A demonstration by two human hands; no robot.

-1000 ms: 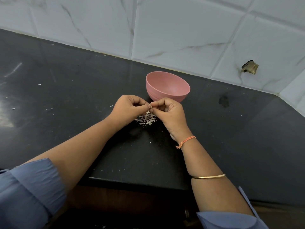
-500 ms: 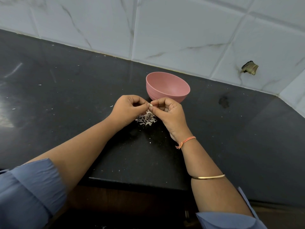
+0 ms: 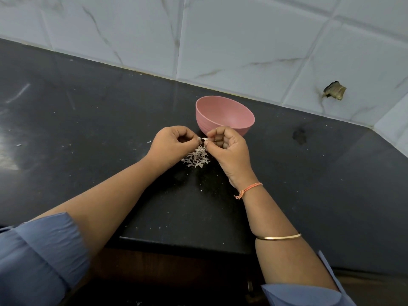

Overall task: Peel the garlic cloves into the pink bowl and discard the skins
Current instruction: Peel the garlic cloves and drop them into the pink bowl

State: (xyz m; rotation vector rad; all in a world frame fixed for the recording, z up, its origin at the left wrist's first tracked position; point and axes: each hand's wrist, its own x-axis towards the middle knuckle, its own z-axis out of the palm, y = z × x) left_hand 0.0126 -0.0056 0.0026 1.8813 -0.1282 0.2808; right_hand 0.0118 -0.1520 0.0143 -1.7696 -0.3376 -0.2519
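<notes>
Pale small garlic clove (image 3: pixel 205 139): pinched by curled right hand (image 3: pixel 229 149); left hand (image 3: pixel 171 146) pinches it too, seemingly its skin, above papery white skin heap (image 3: pixel 197 159).

Pretty soft, even light overall, bright glare on the bench (image 3: pixel 66 111) at its left edge, wall tiles (image 3: pixel 242 40) bend from wide-angle distortion.

This is a kitchen, a home one by the look of it: a dark speckled stone worktop (image 3: pixel 88 120) runs into a corner under white marble-veined wall tiles (image 3: pixel 242 40). A pink bowl (image 3: pixel 203 125) stands on it. Just in front, the left hand (image 3: pixel 170 146) and right hand (image 3: pixel 229 151) pinch a garlic clove (image 3: pixel 205 139) over a heap of garlic skins (image 3: pixel 197 159).
</notes>
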